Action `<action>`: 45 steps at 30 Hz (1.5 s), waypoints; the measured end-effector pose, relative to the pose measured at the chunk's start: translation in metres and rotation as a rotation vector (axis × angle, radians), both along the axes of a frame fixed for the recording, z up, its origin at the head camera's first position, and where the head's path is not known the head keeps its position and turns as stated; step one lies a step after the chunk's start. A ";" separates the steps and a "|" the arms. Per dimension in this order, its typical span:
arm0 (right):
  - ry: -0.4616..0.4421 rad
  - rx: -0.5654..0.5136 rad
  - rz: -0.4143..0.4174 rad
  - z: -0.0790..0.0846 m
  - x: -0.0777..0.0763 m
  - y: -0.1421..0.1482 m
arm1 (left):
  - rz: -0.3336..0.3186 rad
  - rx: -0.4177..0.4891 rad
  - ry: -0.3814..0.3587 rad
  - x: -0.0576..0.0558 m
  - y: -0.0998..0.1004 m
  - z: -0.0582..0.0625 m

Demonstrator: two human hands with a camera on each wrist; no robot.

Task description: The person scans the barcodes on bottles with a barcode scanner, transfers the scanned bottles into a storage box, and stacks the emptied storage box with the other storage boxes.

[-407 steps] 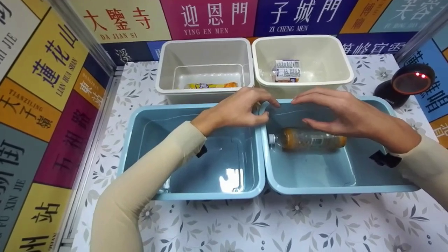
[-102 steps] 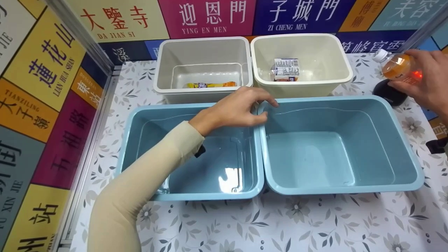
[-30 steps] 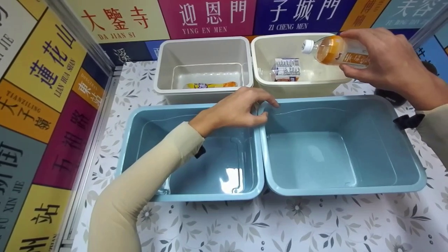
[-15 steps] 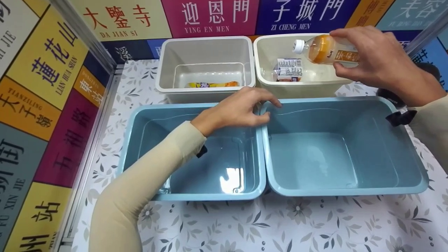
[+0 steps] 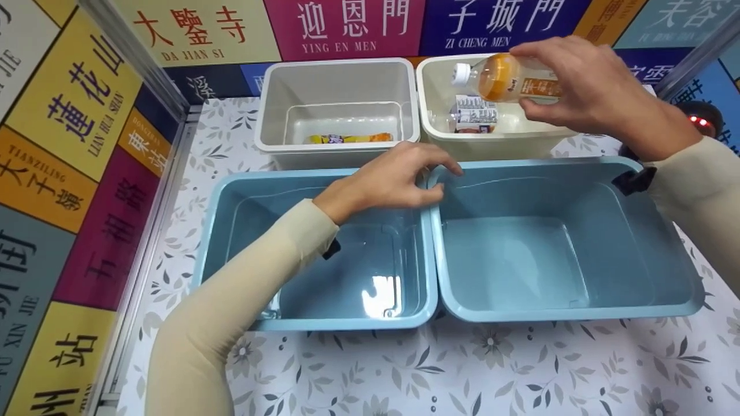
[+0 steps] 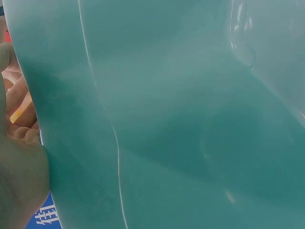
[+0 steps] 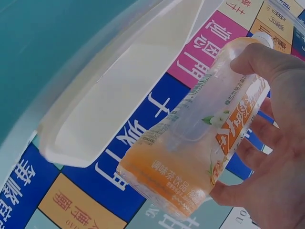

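In the head view my right hand (image 5: 589, 86) grips a clear plastic drink bottle (image 5: 497, 75) with a white cap and orange label. It lies on its side in the air over the right cream bin (image 5: 561, 124), cap pointing left. In the right wrist view the thumb wraps the bottle (image 7: 195, 129) on one side, with the fingers behind it. A small bottle with a white printed label (image 5: 475, 112) lies inside that cream bin. My left hand (image 5: 390, 179) stays over the adjoining rims of the two blue bins, fingers loosely bent and holding nothing.
Two blue bins, the left one (image 5: 312, 325) and the right one (image 5: 566, 315), stand side by side in front. Behind is a grey-white bin (image 5: 338, 86) with a yellow packet (image 5: 351, 139). A black device with red lights (image 5: 699, 118) stands at the right.
The bottle was lifted from the right blue bin and held by the black device. Since then my right hand has carried it left over the cream bin. My left hand has stayed put.
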State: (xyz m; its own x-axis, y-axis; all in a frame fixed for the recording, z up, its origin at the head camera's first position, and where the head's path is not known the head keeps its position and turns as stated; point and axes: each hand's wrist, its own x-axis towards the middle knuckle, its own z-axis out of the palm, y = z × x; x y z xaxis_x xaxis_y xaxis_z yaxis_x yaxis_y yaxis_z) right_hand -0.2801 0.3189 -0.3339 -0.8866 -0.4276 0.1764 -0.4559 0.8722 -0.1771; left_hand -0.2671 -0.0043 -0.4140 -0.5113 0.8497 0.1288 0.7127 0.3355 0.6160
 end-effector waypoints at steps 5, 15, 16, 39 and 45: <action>-0.009 -0.004 0.018 0.000 -0.004 -0.012 | 0.007 -0.006 -0.003 0.001 -0.001 -0.001; 0.021 0.008 0.063 0.007 -0.011 -0.034 | 0.008 -0.007 0.001 -0.001 0.001 0.000; 0.019 0.010 0.067 0.007 -0.012 -0.037 | 0.008 -0.006 0.001 -0.001 0.001 0.000; -0.053 0.023 0.101 0.009 -0.041 -0.077 | 0.015 -0.022 0.001 0.001 0.000 0.002; -0.063 0.016 0.118 0.010 -0.047 -0.087 | 0.020 -0.022 -0.004 0.000 0.000 0.002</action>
